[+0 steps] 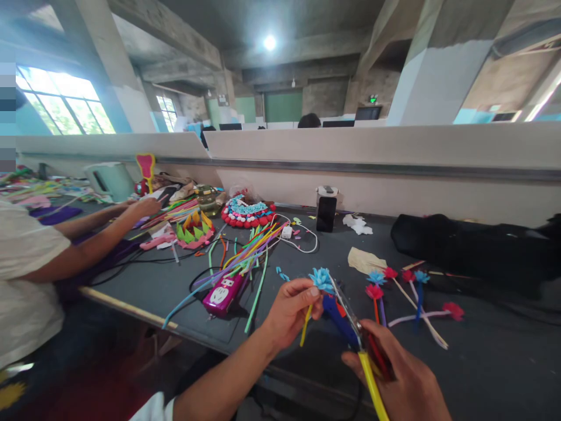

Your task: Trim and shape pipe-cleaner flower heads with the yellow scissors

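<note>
My left hand point(291, 313) pinches a light-blue flower point(322, 280) made of fuzzy, narrow petals. Its yellow stem point(306, 325) hangs below my fingers. In my right hand point(398, 371) is a pair of scissors point(349, 311) with one yellow and one red handle. The metal blades look nearly together, their tips at the flower's right edge; whether they touch a petal I cannot tell. Behind the blades lies a blue tool with a red part, probably a glue gun point(338, 321). Several blue snippets point(283, 273) lie left of the flower.
Finished red and blue flowers point(374, 292) lie on the right. Pipe cleaners point(258, 251) cross a purple power strip point(224, 295). A phone point(325, 211) stands by the partition, black cloth point(464, 248) at right. At left another person's arm point(96, 234) reaches over the table.
</note>
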Tool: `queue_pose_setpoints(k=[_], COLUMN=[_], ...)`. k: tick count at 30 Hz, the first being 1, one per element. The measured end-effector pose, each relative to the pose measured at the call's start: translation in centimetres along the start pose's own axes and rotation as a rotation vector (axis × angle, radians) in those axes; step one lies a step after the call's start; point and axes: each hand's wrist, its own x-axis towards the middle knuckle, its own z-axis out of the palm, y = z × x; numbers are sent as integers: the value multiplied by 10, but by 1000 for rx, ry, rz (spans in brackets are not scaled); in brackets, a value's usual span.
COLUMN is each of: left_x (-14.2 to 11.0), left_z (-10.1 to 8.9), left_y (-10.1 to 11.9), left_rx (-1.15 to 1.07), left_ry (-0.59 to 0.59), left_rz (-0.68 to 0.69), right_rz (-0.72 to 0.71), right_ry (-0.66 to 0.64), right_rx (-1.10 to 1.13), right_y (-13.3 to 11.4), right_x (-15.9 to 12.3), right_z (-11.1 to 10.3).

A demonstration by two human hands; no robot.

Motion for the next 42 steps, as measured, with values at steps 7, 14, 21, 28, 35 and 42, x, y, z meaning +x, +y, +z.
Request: queue_pose_setpoints(k=[7, 14, 21, 28, 35, 42], left_x=[-1, -2, 4, 5, 6, 7], left_z=[-1, 0, -1, -7, -3, -4], left_y=[-1, -1, 0, 6, 4, 6], left_rx=[19, 22, 71, 264, 274, 147], left_ry=[-11, -4, 40, 105, 158, 113], left_rz=[-2, -20, 8, 6, 16, 25], right_rz=[-8, 14, 160, 270, 278, 318], right_ry=[-10, -43, -164, -224, -215, -137], right_rx=[-38, 11, 238, 377, 378, 358], right_y=[-4, 2, 0, -11, -8, -4], right_x=[1, -8, -12, -9, -1, 4], right_z=[-1, 9, 31, 42, 50, 43])
